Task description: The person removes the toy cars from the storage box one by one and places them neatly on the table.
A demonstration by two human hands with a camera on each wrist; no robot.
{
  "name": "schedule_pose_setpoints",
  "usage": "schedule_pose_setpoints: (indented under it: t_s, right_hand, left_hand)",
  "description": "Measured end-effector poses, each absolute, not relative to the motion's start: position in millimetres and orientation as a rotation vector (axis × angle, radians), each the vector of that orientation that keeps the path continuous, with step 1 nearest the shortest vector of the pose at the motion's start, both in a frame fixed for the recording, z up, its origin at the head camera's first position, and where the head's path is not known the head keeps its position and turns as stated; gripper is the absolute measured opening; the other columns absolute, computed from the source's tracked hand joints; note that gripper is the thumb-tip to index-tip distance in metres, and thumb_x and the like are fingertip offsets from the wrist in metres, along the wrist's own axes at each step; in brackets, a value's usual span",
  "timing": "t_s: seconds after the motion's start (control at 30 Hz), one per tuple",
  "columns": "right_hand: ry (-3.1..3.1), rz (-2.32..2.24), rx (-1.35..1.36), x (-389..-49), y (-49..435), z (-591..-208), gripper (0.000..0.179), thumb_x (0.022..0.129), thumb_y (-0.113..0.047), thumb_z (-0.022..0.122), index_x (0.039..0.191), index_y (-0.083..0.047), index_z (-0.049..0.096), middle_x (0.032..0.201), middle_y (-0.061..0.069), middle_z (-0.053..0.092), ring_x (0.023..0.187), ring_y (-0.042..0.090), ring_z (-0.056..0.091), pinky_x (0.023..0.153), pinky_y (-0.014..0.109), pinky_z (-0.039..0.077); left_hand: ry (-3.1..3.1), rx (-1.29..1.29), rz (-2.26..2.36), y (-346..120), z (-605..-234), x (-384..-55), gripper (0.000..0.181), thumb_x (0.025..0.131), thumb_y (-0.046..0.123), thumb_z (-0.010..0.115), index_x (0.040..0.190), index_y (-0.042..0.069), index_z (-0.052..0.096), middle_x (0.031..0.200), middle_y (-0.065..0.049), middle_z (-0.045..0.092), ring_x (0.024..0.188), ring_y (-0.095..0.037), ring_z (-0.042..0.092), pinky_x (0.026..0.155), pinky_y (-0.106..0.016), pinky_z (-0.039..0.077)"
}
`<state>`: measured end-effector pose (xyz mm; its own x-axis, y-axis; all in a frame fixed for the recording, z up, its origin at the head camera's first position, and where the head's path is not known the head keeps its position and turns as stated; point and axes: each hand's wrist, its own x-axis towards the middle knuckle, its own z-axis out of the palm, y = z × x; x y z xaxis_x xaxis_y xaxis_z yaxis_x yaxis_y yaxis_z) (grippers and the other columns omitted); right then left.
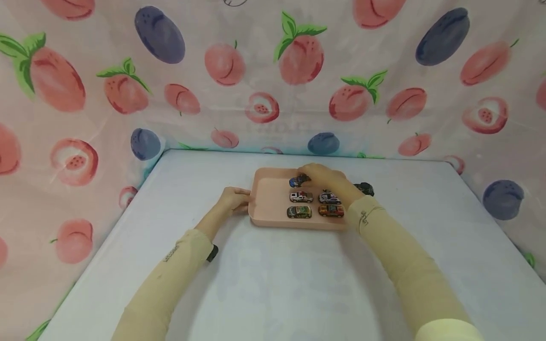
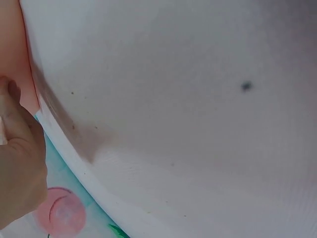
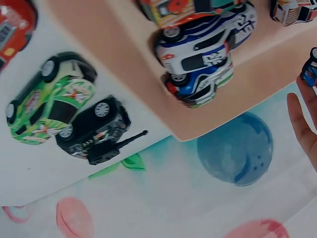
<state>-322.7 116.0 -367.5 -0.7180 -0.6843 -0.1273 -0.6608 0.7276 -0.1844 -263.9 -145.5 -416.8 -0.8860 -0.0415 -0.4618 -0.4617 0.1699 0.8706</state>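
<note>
A shallow pink tray [image 1: 270, 220] lies on the white table, with several small toy cars inside. At its left wall, my left hand [image 1: 232, 199] holds the rim; in the left wrist view this hand [image 2: 22, 158] shows only partly. My right hand [image 1: 320, 176] reaches over the tray and pinches a blue toy car [image 1: 294, 182] near the far wall. Below that car stand a white and red car [image 1: 301, 197], a white and blue car [image 1: 330, 198], a green and yellow car [image 1: 299, 212] and an orange car [image 1: 331, 210]. My right forearm hides the tray's right side.
Right of the tray, in the right wrist view, sit a green toy car [image 3: 54, 106], a black toy vehicle with a gun barrel [image 3: 96, 131] and a red car [image 3: 15, 29]. Fruit-printed cloth [image 1: 264, 57] hangs behind the white table [image 1: 264, 284] and along its sides.
</note>
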Motion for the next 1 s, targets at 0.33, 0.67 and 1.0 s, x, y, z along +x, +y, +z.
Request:
schedule_pose_setpoints:
  t_s: [0.33, 0.67, 1.0]
  right_hand:
    - [2.761, -0.301, -0.927, -308, 132, -370, 0.039, 0.090, -0.017, 0.064, 0.127, -0.005, 0.056, 0.123, 0.013, 0.060, 0.112, 0.028, 0.057, 0.093, 0.044, 0.050]
    - [2.834, -0.436, -1.021, -303, 156, -368, 0.033, 0.088, -0.013, 0.066, 0.117, 0.002, 0.060, 0.114, 0.018, 0.061, 0.104, 0.031, 0.058, 0.090, 0.046, 0.050]
    - [2.837, -0.511, -0.914, -286, 187, -367, 0.035, 0.090, -0.012, 0.063, 0.119, 0.005, 0.058, 0.118, 0.021, 0.061, 0.110, 0.035, 0.057, 0.094, 0.047, 0.049]
  left_hand:
    - [2.125, -0.486, 1.761, -146, -420, -262, 0.039, 0.087, 0.003, 0.064, 0.125, -0.004, 0.056, 0.098, -0.010, 0.067, 0.062, -0.004, 0.060, 0.055, -0.013, 0.053]
    - [2.154, -0.466, 1.766, -147, -410, -267, 0.039, 0.088, 0.005, 0.064, 0.125, -0.004, 0.056, 0.107, -0.012, 0.065, 0.068, -0.005, 0.060, 0.059, -0.012, 0.054]
    - [2.170, -0.436, 1.738, -144, -416, -263, 0.039, 0.089, 0.007, 0.062, 0.126, -0.004, 0.055, 0.116, -0.018, 0.063, 0.069, -0.005, 0.059, 0.059, -0.012, 0.054]
